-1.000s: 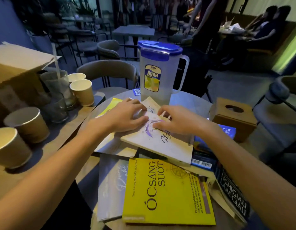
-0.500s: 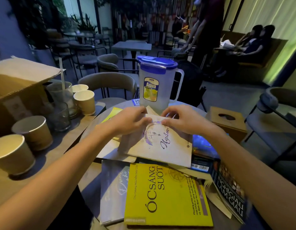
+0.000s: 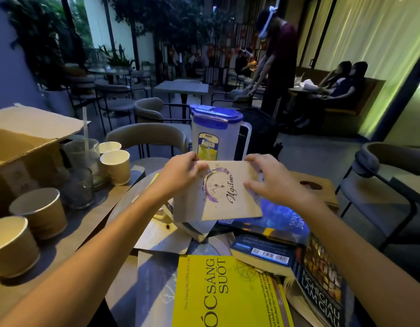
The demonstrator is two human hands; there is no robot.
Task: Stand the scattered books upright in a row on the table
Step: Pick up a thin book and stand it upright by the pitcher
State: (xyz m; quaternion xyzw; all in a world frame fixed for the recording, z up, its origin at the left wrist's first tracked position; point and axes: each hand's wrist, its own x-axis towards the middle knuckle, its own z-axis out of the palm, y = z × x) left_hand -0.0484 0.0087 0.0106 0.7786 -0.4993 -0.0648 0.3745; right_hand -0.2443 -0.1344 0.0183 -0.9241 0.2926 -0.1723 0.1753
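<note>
A cream book with a purple clock drawing [image 3: 225, 194] is tipped up almost on its edge in front of the pitcher. My left hand [image 3: 180, 172] grips its upper left corner, and my right hand [image 3: 267, 180] holds its right edge with fingers spread over the cover. Beneath and around it books lie flat on the round table [image 3: 124, 208]: a yellow book [image 3: 227, 293] nearest me, a grey one [image 3: 157, 286] to its left, a dark blue one [image 3: 282, 220] to the right, a barcode-backed book [image 3: 263, 251] and a dark book [image 3: 324, 282] at the right edge.
A blue-lidded plastic pitcher [image 3: 216, 133] stands just behind the lifted book. A wooden tissue box [image 3: 317, 187] sits to the right. Paper cups [image 3: 39, 213], glasses [image 3: 79, 185] and a cardboard box [image 3: 22, 142] crowd the side table on the left. Chairs and people fill the background.
Both hands have lifted the cream book's far edge from lying flat on the pile until it stands nearly upright. The dark blue book beneath it is now uncovered.
</note>
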